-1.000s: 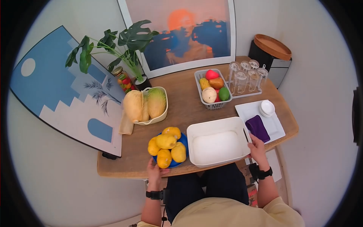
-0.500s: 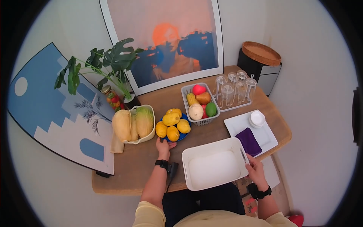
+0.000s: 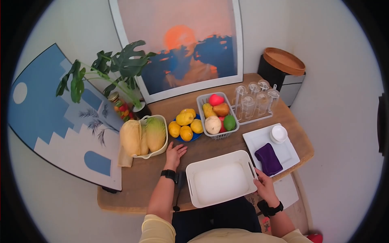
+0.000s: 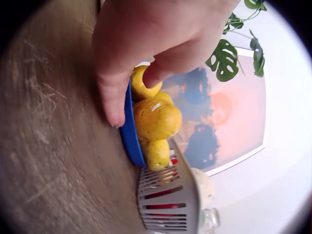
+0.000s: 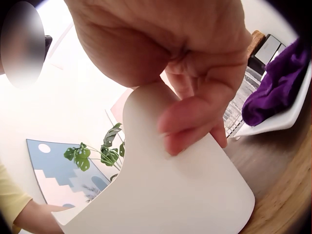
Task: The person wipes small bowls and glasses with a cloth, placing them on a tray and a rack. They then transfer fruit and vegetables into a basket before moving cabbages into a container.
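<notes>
Near the middle of the table, the left hand lies with fingers extended, just in front of a blue plate heaped with yellow lemons. In the left wrist view the left hand is beside the rim of the blue plate; whether it touches is unclear. The right hand grips the right end of an empty white bin at the table's front edge. In the right wrist view, the fingers of the right hand curl over the wall of the white bin.
A cream basket of vegetables stands left of the lemons, a grey basket of produce right of them. Further right are glasses on a rack and a white square plate with a purple cloth and small white bowls.
The blue plate of lemons has moved away from the front edge to between the two baskets. The left hand has drawn back slightly from it. The white bin has shifted left in view.
</notes>
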{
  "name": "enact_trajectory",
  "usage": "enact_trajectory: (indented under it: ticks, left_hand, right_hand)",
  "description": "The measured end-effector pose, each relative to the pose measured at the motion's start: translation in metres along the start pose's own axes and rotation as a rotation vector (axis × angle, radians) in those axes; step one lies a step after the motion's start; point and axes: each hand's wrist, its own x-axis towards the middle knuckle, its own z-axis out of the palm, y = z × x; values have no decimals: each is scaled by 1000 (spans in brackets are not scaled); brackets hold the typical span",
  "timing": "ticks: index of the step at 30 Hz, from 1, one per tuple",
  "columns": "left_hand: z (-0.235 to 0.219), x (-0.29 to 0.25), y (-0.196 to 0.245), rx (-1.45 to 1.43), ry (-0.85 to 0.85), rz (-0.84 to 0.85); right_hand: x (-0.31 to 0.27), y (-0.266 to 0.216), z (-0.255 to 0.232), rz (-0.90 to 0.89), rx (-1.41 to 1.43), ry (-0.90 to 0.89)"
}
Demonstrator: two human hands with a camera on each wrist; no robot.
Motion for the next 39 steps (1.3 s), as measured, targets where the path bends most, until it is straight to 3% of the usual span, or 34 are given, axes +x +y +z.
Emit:
enact_trajectory:
  ticks: [4, 7, 8, 10, 11, 12, 13, 14, 16, 18, 29, 32, 34, 36, 38, 39]
  left_hand:
    - [-43, -50, 9, -43, 88, 71]
    - [-56, -76, 36, -125, 322, 232]
    - [-58, -74, 47, -129, 333, 238]
    - [-62, -66, 66, -91, 439, 192]
    - [-65, -57, 74, -154, 460, 138]
    - [-82, -43, 74, -158, 453, 138]
    - [-101, -25, 71, -213, 317, 147]
    - [-109, -15, 68, -267, 181, 154]
    - [-94, -31, 72, -258, 262, 164]
    - [-88, -51, 67, -171, 335, 223]
    - [-140, -221, 28, -133, 264, 230]
    - [-129, -254, 21, -143, 286, 184]
    - [-143, -276, 21, -90, 268, 83]
    - [-157, -295, 28, -49, 545, 279]
    - [-193, -288, 34, 29, 699, 617]
    - [-201, -285, 45, 107, 711, 672]
  right_hand:
    - [17, 2, 25, -50, -37, -9]
    - [31, 5, 38, -94, -83, -30]
    - [34, 9, 42, -141, -151, -17]
    - [40, 26, 48, -486, -559, 100]
    - [35, 28, 52, -490, -561, 102]
    - [25, 19, 60, -370, -371, 99]
    - [18, 13, 65, -251, -183, 99]
    - [14, 13, 65, -253, -188, 109]
    - [9, 18, 65, 5, 109, -61]
    - [13, 26, 63, -34, 180, -66]
    - [20, 21, 70, 0, 220, -178]
    - [24, 20, 72, 17, 197, -220]
    - [32, 27, 72, -534, -690, 218]
    - [18, -16, 68, -457, -635, 282]
    - [11, -52, 84, -375, -579, 336]
    - [10, -61, 97, -371, -296, 86]
